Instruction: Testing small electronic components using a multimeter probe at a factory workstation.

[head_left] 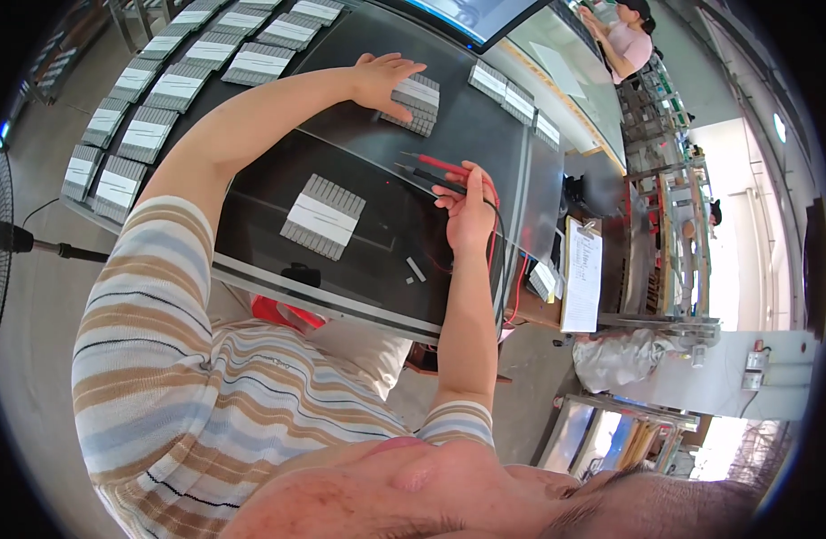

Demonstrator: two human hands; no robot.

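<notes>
My left hand [380, 86] reaches across to the far part of the dark worktable. Its fingers and thumb span a grey ribbed panel [421, 106], gripping it at its edges. My right hand [468, 212] holds a pair of test probes, a red probe [446, 165] and a black probe [424, 176], side by side with their metal tips pointing left. Nearer me lies another ribbed panel [323, 217] with a white band across its middle, touched by neither hand. Beside it on the black surface are a small pale strip [416, 269] and a smaller bit [409, 281].
Rows of banded panels [177, 86] cover the table's left side. More panels [503, 88] line the far right, below a monitor [480, 20]. A clipboard [582, 274] lies to the right. A fan [2, 238] stands left. A co-worker [625, 40] sits far right.
</notes>
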